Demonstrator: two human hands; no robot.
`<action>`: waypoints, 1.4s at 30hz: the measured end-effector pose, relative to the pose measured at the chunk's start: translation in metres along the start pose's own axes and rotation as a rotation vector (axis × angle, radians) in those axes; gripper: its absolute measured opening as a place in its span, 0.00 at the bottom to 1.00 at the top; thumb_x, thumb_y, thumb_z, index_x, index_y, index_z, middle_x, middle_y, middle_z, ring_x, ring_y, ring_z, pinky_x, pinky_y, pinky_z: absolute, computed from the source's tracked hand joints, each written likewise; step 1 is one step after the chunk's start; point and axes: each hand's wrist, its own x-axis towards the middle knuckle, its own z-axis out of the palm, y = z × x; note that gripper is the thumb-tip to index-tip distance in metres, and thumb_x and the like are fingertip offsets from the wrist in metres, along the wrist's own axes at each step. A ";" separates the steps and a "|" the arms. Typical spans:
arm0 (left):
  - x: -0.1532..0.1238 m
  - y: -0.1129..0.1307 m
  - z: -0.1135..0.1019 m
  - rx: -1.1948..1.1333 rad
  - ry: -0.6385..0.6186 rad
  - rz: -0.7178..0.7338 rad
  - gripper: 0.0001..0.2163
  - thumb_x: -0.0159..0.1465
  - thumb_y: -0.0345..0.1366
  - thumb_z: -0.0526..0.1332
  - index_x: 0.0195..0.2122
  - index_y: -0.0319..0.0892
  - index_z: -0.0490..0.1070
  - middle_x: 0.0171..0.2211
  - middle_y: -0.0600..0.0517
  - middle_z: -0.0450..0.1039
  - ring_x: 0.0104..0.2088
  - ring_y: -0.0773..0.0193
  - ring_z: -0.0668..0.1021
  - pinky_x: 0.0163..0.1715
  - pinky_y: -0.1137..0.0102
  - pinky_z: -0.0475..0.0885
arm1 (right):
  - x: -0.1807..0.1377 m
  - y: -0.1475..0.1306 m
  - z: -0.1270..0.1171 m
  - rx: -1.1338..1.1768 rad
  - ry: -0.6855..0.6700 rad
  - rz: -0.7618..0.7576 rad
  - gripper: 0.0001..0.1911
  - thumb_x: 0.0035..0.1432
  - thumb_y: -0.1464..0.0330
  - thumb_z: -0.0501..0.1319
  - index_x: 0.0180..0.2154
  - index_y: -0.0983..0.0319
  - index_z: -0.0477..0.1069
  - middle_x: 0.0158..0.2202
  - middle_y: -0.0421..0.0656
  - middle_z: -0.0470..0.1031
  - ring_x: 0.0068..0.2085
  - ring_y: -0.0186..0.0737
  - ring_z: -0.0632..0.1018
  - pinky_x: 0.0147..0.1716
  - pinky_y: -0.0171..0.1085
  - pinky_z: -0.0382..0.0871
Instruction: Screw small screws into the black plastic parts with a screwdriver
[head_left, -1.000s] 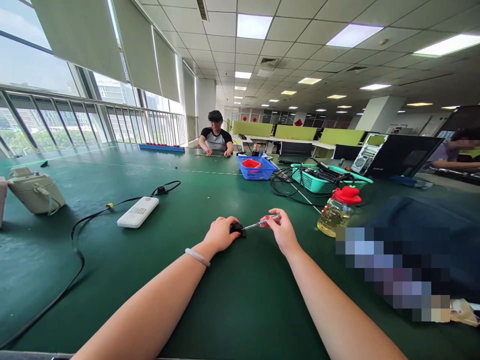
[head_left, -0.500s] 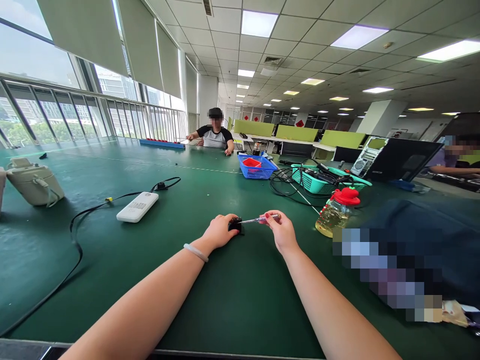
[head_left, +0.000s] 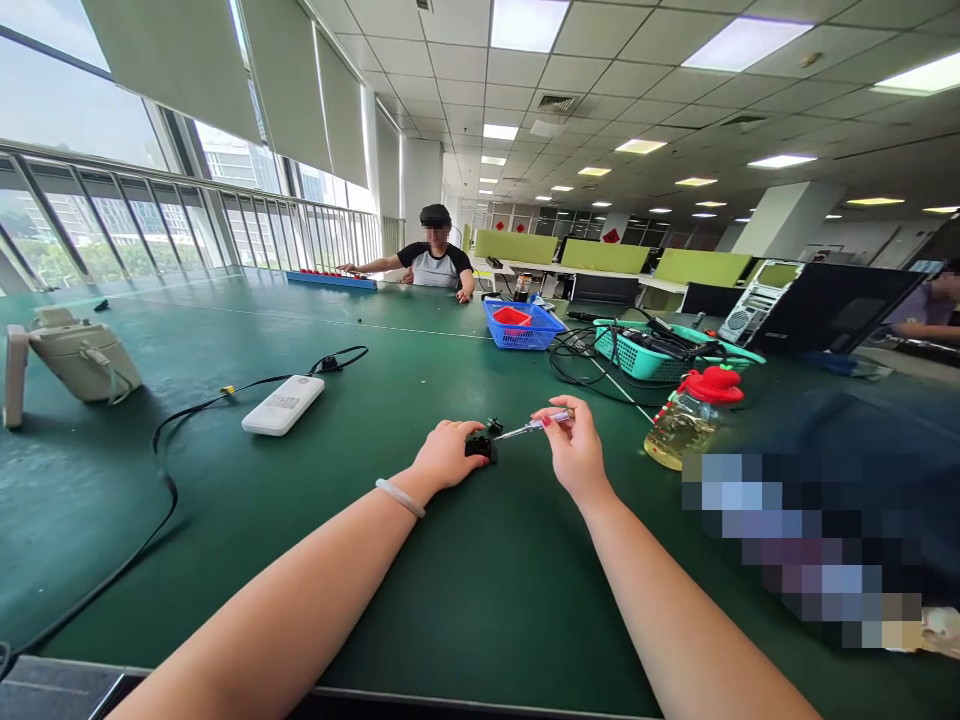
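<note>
My left hand [head_left: 444,455] rests on the green table [head_left: 465,590] with its fingers closed round a small black part [head_left: 481,446]. A second small black piece [head_left: 494,427] sits just beyond it. My right hand [head_left: 576,447] pinches a thin screwdriver [head_left: 534,426] with a clear reddish handle. The metal tip points left and down towards the black part.
A white power bank [head_left: 283,404] with a black cable [head_left: 161,470] lies at the left. A glass bottle with a red cap [head_left: 691,417] stands at the right. Blue basket [head_left: 517,327] and teal basket [head_left: 649,355] sit farther back. A person sits at the far end.
The screwdriver tip has come slightly off the black part and the handle is raised. The camera has tilted a little. The person at the far end has stretched an arm out.
</note>
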 end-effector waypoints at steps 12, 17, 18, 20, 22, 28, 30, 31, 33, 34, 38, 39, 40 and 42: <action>-0.002 -0.001 -0.002 0.050 -0.011 0.027 0.24 0.57 0.42 0.67 0.56 0.50 0.71 0.46 0.48 0.77 0.53 0.51 0.72 0.53 0.61 0.69 | -0.007 -0.010 0.005 -0.203 -0.051 -0.111 0.10 0.64 0.66 0.53 0.48 0.57 0.63 0.39 0.45 0.79 0.40 0.43 0.79 0.42 0.44 0.73; -0.002 -0.001 -0.001 0.102 0.001 0.057 0.22 0.58 0.41 0.67 0.55 0.49 0.72 0.49 0.50 0.77 0.51 0.50 0.72 0.53 0.59 0.68 | -0.007 -0.005 0.004 -0.219 -0.074 -0.043 0.10 0.63 0.65 0.54 0.47 0.57 0.63 0.37 0.45 0.79 0.38 0.43 0.79 0.41 0.44 0.72; -0.002 0.000 -0.001 0.103 -0.004 0.057 0.22 0.58 0.41 0.66 0.54 0.49 0.73 0.49 0.50 0.77 0.51 0.50 0.72 0.53 0.60 0.68 | -0.007 -0.004 0.005 -0.218 -0.080 -0.036 0.10 0.63 0.65 0.54 0.46 0.57 0.64 0.37 0.45 0.79 0.38 0.43 0.79 0.42 0.44 0.72; -0.002 0.001 0.000 0.100 -0.009 0.059 0.20 0.58 0.39 0.66 0.53 0.50 0.73 0.48 0.51 0.78 0.50 0.51 0.73 0.52 0.61 0.68 | -0.008 -0.005 0.007 -0.229 -0.104 -0.032 0.10 0.63 0.65 0.54 0.46 0.57 0.64 0.37 0.45 0.79 0.38 0.43 0.79 0.42 0.44 0.72; -0.002 0.001 -0.001 0.097 -0.019 0.056 0.19 0.58 0.39 0.67 0.52 0.50 0.74 0.48 0.52 0.78 0.49 0.52 0.73 0.52 0.62 0.68 | -0.009 -0.006 0.010 -0.249 -0.140 -0.033 0.10 0.63 0.65 0.54 0.46 0.57 0.64 0.38 0.44 0.79 0.38 0.42 0.79 0.42 0.44 0.72; -0.001 -0.002 -0.004 0.092 -0.061 0.049 0.22 0.57 0.42 0.69 0.54 0.50 0.73 0.48 0.52 0.78 0.50 0.52 0.73 0.50 0.64 0.69 | -0.010 -0.011 0.013 -0.286 -0.199 -0.066 0.12 0.62 0.69 0.53 0.48 0.57 0.62 0.39 0.44 0.79 0.39 0.42 0.79 0.42 0.43 0.72; 0.000 -0.003 -0.003 0.099 -0.061 0.049 0.23 0.57 0.42 0.69 0.54 0.50 0.72 0.48 0.52 0.78 0.50 0.52 0.73 0.49 0.64 0.69 | -0.010 -0.012 0.011 -0.289 -0.171 -0.088 0.13 0.62 0.70 0.53 0.49 0.57 0.62 0.38 0.45 0.79 0.39 0.42 0.79 0.41 0.43 0.73; 0.000 -0.003 -0.003 0.102 -0.060 0.051 0.23 0.56 0.42 0.69 0.54 0.50 0.72 0.48 0.52 0.78 0.49 0.52 0.73 0.50 0.64 0.69 | -0.010 -0.013 0.010 -0.282 -0.144 -0.102 0.13 0.62 0.69 0.52 0.49 0.57 0.61 0.37 0.44 0.78 0.38 0.42 0.79 0.41 0.43 0.73; 0.000 -0.003 -0.002 0.108 -0.055 0.058 0.23 0.56 0.43 0.69 0.54 0.49 0.72 0.48 0.51 0.78 0.49 0.52 0.73 0.50 0.64 0.69 | -0.010 -0.014 0.009 -0.255 -0.094 -0.131 0.13 0.63 0.69 0.52 0.49 0.57 0.60 0.36 0.44 0.78 0.37 0.42 0.79 0.41 0.43 0.73; 0.000 -0.003 -0.002 0.109 -0.053 0.063 0.23 0.56 0.43 0.69 0.54 0.49 0.72 0.48 0.51 0.78 0.49 0.52 0.74 0.50 0.64 0.69 | -0.010 -0.015 0.008 -0.241 -0.082 -0.145 0.12 0.63 0.68 0.52 0.49 0.57 0.60 0.35 0.43 0.77 0.37 0.41 0.78 0.41 0.43 0.73; -0.001 -0.002 -0.003 0.112 -0.045 0.076 0.23 0.56 0.43 0.69 0.53 0.49 0.73 0.47 0.51 0.78 0.48 0.53 0.74 0.50 0.64 0.69 | -0.011 -0.017 0.010 -0.248 -0.136 -0.184 0.10 0.64 0.68 0.52 0.47 0.57 0.61 0.35 0.43 0.77 0.36 0.41 0.78 0.40 0.42 0.73; -0.001 -0.003 -0.003 0.114 -0.042 0.083 0.23 0.56 0.43 0.69 0.53 0.49 0.73 0.47 0.50 0.78 0.48 0.53 0.74 0.50 0.64 0.69 | -0.012 -0.017 0.011 -0.262 -0.164 -0.189 0.10 0.63 0.69 0.52 0.47 0.57 0.61 0.35 0.43 0.77 0.36 0.41 0.79 0.40 0.41 0.73; -0.001 -0.003 -0.003 0.115 -0.038 0.089 0.23 0.56 0.43 0.69 0.53 0.49 0.73 0.46 0.50 0.78 0.49 0.52 0.74 0.49 0.64 0.70 | -0.012 -0.018 0.012 -0.277 -0.191 -0.191 0.10 0.63 0.69 0.52 0.47 0.57 0.61 0.36 0.43 0.77 0.37 0.41 0.79 0.40 0.41 0.73; -0.001 -0.003 -0.002 0.111 -0.034 0.099 0.23 0.56 0.42 0.69 0.53 0.48 0.72 0.46 0.49 0.78 0.49 0.52 0.74 0.49 0.63 0.70 | -0.012 -0.020 0.014 -0.297 -0.234 -0.188 0.11 0.63 0.70 0.52 0.47 0.56 0.62 0.36 0.43 0.77 0.37 0.41 0.79 0.39 0.40 0.74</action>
